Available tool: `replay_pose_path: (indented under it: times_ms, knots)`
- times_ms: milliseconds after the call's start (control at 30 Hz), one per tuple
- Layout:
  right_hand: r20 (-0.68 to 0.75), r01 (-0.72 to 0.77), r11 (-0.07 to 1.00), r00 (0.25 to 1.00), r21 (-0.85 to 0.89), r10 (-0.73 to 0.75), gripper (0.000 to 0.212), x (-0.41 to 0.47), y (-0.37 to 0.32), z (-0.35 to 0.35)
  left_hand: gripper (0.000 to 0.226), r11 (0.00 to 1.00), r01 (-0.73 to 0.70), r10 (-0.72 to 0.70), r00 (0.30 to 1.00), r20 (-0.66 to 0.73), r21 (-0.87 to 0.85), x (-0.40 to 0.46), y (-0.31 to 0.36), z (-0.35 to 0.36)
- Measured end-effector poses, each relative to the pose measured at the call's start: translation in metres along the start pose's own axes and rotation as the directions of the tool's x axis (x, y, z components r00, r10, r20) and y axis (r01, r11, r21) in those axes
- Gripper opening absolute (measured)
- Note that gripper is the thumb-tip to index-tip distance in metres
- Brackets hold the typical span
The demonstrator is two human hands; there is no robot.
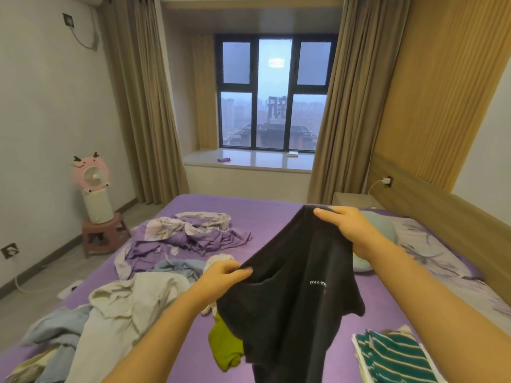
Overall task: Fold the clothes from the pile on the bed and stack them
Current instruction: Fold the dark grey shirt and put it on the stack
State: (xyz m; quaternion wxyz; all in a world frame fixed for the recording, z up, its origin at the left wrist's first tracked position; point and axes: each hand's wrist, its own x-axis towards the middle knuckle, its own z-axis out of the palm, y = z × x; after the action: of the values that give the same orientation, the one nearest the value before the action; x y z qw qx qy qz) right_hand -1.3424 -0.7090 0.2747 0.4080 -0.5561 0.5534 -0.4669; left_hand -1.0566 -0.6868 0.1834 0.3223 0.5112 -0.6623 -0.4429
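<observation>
We hold a black top [290, 288] up over the bed [221, 208], one hand at each end of its upper edge. Our left hand [224, 275] has its fingers curled around a bunched fold of the cloth, and our right hand [343, 225] pinches the far edge between thumb and fingers, higher and farther from us than the left. The top hangs down between them, with small white lettering on the part facing us.

Left of the top lies the pile [110, 308]: a pale cream garment uppermost, light blue pieces beneath and behind it, and a white one close to our left hand. Beyond the pile, farther from the top, sits a crumpled purple sheet [193, 233] with a floral patch. A green garment [225, 344] lies on the bed just under the top's lower left part, partly hidden by it. Right of the top, near the bottom corner, is a folded green-and-white striped piece [395, 355]. Behind our right arm a pale blue pillow [365, 261] and a floral pillow [425, 250] rest at the head of the bed.
</observation>
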Motion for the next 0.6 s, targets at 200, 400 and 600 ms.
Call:
replay_pose_path:
  times_ms: [200, 400, 600]
  knots:
    - [-0.095, -0.138, 0.990, 0.986, -0.010, 0.136, 0.020, -0.023, 0.054, 0.003, 0.052, 0.991, -0.034, 0.038, 0.999, -0.025, 0.128, -0.010, -0.008, -0.009]
    - [-0.203, -0.115, 0.993, 0.972, 0.011, 0.115, 0.011, -0.041, 0.067, -0.008, 0.021, 0.995, -0.081, 0.074, 0.989, 0.128, 0.056, -0.006, -0.001, -0.029]
    - [-0.185, 0.040, 0.992, 0.981, -0.123, -0.063, 0.009, -0.073, 0.063, -0.014, 0.015, 0.986, -0.133, 0.144, 0.984, -0.109, 0.100, -0.007, 0.007, -0.031]
